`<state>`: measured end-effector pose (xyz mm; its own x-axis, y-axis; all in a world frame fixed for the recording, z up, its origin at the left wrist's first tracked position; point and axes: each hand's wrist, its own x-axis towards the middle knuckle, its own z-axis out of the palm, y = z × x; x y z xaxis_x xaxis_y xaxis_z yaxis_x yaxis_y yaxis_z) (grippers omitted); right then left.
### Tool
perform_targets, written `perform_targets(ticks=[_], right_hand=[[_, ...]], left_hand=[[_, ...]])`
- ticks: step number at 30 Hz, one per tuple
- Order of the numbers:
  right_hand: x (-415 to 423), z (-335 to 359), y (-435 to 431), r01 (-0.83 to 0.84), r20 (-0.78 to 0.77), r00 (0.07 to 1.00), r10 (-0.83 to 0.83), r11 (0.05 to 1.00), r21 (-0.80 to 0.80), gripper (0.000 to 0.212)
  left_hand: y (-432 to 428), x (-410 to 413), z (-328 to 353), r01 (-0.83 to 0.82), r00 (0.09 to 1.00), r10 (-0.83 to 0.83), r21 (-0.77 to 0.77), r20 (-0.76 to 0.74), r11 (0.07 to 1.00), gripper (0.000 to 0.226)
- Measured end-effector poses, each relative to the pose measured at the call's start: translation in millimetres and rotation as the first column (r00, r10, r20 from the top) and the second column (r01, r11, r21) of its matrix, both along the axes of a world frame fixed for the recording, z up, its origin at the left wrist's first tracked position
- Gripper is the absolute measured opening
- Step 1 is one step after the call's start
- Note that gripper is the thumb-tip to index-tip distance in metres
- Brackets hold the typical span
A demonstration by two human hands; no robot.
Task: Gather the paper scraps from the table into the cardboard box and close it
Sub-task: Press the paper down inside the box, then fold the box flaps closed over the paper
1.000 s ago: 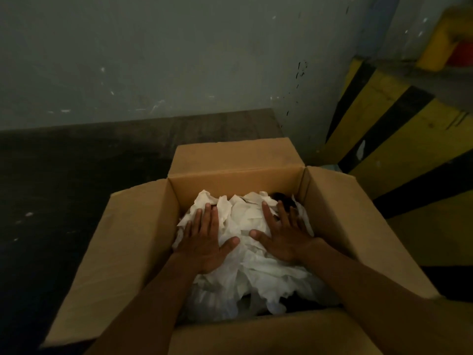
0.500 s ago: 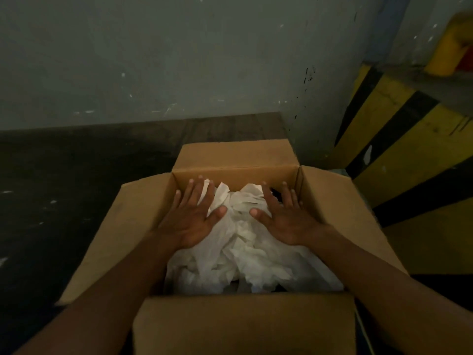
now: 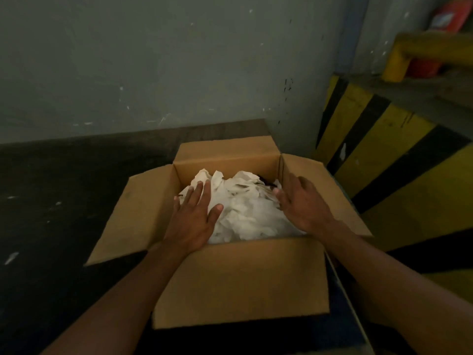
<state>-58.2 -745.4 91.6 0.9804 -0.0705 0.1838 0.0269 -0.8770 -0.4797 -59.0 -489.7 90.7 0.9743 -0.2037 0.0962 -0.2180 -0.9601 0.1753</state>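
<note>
A brown cardboard box (image 3: 240, 283) stands on the dark table with all its flaps folded outward. A heap of white paper scraps (image 3: 243, 206) fills it. My left hand (image 3: 193, 219) lies flat on the left side of the heap, fingers straight, close to the left flap's fold. My right hand (image 3: 302, 203) sits at the right side of the heap by the right flap (image 3: 330, 196), fingers loosely bent and blurred, holding nothing. A dark item shows among the scraps at the far right corner.
The dark table (image 3: 64, 201) runs left of the box, with a few small white flecks (image 3: 11, 257) on it. A grey wall stands behind. A yellow-and-black striped barrier (image 3: 384, 155) rises at the right, with a red object (image 3: 445, 19) above it.
Both hands have slid apart from the middle of the heap toward the box's side walls. The view has pulled back, showing more of the near flap.
</note>
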Motion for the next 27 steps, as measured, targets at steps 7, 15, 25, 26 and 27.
perform_targets(ticks=[7,15,25,26,27], right_hand=[[-68,-2,7,0.369,-0.07,0.919,-0.388,0.909,-0.195,0.05],[-97,-7,12,0.549,-0.294,0.804,-0.517,0.836,0.03,0.059],[-105,-1,28,0.427,0.225,0.855,-0.467,0.881,0.204,0.056],[-107,1,29,0.355,0.287,0.869,-0.404,0.911,0.208,0.057],[-109,3,32,0.274,0.325,0.885,-0.334,0.937,0.218,0.055]], left_hand=[[-26,-63,0,0.134,0.988,-0.133,-0.015,0.08,0.991,0.065],[-66,-92,-16,0.107,0.994,-0.108,0.04,0.015,0.993,0.061],[-68,-88,-26,0.059,0.994,-0.063,0.043,0.085,0.997,0.055],[-68,-88,-27,0.063,0.993,-0.066,0.039,0.099,0.997,0.055],[-68,-88,-26,0.064,0.992,-0.067,0.034,0.108,0.997,0.055]])
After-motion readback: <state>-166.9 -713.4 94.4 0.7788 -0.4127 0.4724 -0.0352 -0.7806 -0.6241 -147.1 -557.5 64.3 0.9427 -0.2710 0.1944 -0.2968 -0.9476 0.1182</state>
